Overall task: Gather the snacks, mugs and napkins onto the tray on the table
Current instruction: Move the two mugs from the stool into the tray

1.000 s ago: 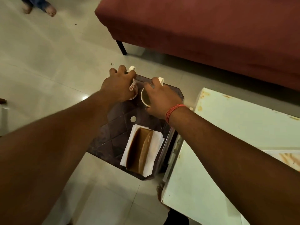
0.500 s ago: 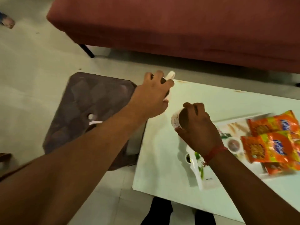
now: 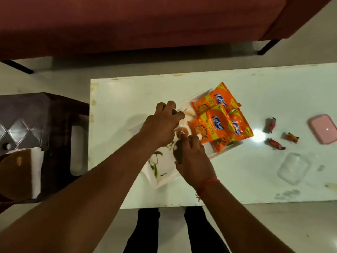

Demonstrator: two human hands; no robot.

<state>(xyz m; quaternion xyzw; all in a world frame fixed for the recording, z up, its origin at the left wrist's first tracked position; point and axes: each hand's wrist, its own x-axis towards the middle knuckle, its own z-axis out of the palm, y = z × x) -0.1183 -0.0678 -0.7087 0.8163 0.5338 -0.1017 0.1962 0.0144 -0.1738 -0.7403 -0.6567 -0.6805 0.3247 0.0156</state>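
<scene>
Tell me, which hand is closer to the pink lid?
The right hand. It is over the tray, with the orange snack packets between it and the pink lid; the left hand is farther away.

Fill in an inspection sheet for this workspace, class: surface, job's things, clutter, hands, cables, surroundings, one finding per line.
Surface: white table, glossy, stained at its left edge.
Job's things: white tray on the table; orange snack packets piled on its far half; a mug in each hand over the tray; napkins in a brown holder on the dark side table.
Clutter: three wrapped sweets, a pink lid, a clear container.
Hands: left hand and right hand each grip a mug.
Cables: nothing seen.
Surroundings: red sofa, pale tiled floor.
</scene>
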